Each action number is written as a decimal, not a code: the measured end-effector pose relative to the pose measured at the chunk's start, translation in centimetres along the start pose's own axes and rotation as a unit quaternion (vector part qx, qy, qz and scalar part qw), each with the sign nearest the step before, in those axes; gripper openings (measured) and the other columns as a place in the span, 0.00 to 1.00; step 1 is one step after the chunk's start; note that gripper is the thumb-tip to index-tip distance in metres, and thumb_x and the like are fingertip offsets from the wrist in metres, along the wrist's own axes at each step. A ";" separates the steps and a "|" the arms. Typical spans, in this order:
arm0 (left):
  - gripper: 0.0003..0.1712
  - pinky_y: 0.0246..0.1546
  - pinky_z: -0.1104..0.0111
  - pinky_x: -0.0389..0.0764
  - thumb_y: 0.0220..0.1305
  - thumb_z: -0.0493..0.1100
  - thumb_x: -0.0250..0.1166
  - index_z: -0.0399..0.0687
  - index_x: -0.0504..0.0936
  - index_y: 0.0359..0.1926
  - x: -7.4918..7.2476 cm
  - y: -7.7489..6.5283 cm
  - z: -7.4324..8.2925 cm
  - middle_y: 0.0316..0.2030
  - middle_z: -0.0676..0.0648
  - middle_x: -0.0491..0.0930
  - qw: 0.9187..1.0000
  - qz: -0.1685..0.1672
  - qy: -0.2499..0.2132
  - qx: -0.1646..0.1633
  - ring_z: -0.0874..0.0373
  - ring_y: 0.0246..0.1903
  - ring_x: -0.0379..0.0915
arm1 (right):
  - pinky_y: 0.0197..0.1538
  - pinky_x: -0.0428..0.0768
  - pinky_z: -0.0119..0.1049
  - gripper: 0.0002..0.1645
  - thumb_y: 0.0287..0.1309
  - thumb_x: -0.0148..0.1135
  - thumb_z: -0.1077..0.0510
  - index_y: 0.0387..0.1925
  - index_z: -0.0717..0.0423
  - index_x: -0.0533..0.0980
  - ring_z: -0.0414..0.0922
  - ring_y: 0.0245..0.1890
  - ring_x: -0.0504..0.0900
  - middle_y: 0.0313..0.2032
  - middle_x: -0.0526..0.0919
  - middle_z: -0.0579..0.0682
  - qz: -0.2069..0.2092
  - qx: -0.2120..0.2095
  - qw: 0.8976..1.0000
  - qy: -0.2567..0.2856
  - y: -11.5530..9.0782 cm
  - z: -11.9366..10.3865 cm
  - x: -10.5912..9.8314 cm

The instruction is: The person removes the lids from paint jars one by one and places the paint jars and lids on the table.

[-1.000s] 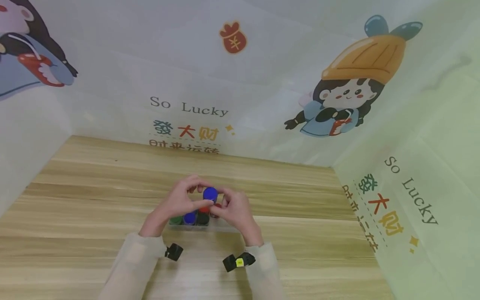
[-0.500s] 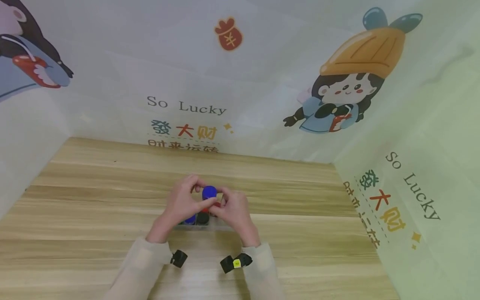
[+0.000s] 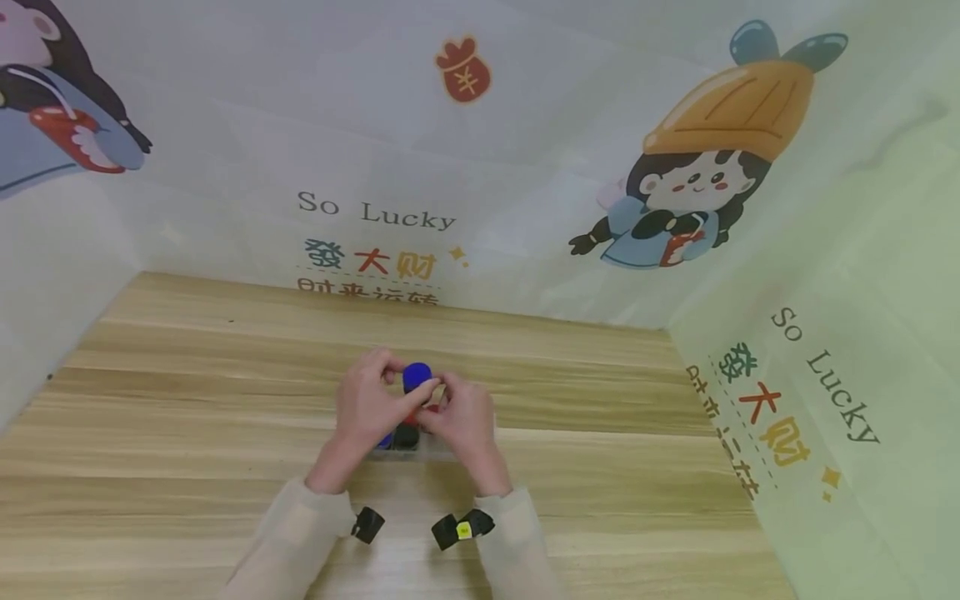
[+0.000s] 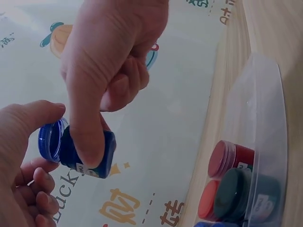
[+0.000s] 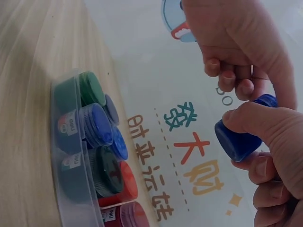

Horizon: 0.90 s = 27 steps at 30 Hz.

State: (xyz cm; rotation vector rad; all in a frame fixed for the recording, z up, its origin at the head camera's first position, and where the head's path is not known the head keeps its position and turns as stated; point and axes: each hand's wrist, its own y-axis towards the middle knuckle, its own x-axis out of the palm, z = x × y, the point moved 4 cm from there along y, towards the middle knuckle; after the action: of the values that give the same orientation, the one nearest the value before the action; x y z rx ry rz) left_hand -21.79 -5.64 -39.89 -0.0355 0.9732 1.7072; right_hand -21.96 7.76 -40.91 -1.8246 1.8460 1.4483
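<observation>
In front of me both hands hold a small blue paint jar (image 5: pixel 240 142) above a clear box. My left hand (image 3: pixel 367 404) pinches the jar's blue lid (image 3: pixel 416 375) between thumb and fingers. My right hand (image 3: pixel 467 425) grips the jar body, its thumb (image 4: pixel 90 151) lying across the side by the white label. The jar lies tilted in the wrist views. The lid sits at its mouth, and I cannot tell if the thread is still engaged.
Beneath the hands stands a clear plastic box (image 5: pixel 61 165) of paint jars: green (image 5: pixel 91 87), blue (image 5: pixel 97 125), dark green (image 5: pixel 108 172), orange-red (image 5: pixel 129 182) and red (image 5: pixel 135 215) among them. A printed white sheet (image 3: pixel 525 167) rises behind the wooden table (image 3: pixel 600 500).
My left hand has turned counterclockwise about the lid, its thumb swinging up and to the right. Jar and lid have shifted slightly away from me. My right hand keeps its grip.
</observation>
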 end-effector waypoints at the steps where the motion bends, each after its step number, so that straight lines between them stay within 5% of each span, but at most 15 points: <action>1: 0.23 0.23 0.66 0.64 0.39 0.49 0.78 0.39 0.75 0.25 0.0 0.0 0.0 0.21 0.45 0.72 1.000 0.001 -0.002 0.000 0.53 0.22 0.66 | 0.16 0.61 0.20 0.19 0.37 0.77 0.53 0.29 0.59 0.79 0.30 0.11 0.65 0.12 0.73 0.45 0.001 0.001 1.000 -0.004 -0.1 0.0 0.1; 15: 0.18 0.25 0.72 0.60 0.42 0.41 0.77 0.38 0.81 0.33 -1.8 0.5 -2.4 0.24 0.46 0.72 0.999 0.002 -0.030 -0.010 0.57 0.25 0.63 | 0.14 0.58 0.20 0.19 0.44 0.73 0.58 0.38 0.66 0.80 0.26 0.11 0.59 0.10 0.70 0.44 0.027 0.039 0.998 0.050 -0.7 1.9 -0.5; 27: 0.18 0.26 0.71 0.60 0.45 0.41 0.75 0.36 0.81 0.35 -3.4 0.4 -4.4 0.25 0.44 0.72 0.999 0.001 0.000 -0.050 0.53 0.26 0.64 | 0.15 0.61 0.25 0.21 0.46 0.72 0.58 0.41 0.67 0.78 0.28 0.12 0.60 0.12 0.69 0.43 0.031 0.080 0.995 0.050 -1.3 3.7 -1.6</action>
State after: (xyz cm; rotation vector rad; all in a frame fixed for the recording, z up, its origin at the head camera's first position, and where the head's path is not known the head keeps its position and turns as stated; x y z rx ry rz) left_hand -22.69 -11.06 -40.94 -0.1004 0.8881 1.7574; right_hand -22.29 11.76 -42.40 -1.8088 2.0197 1.2083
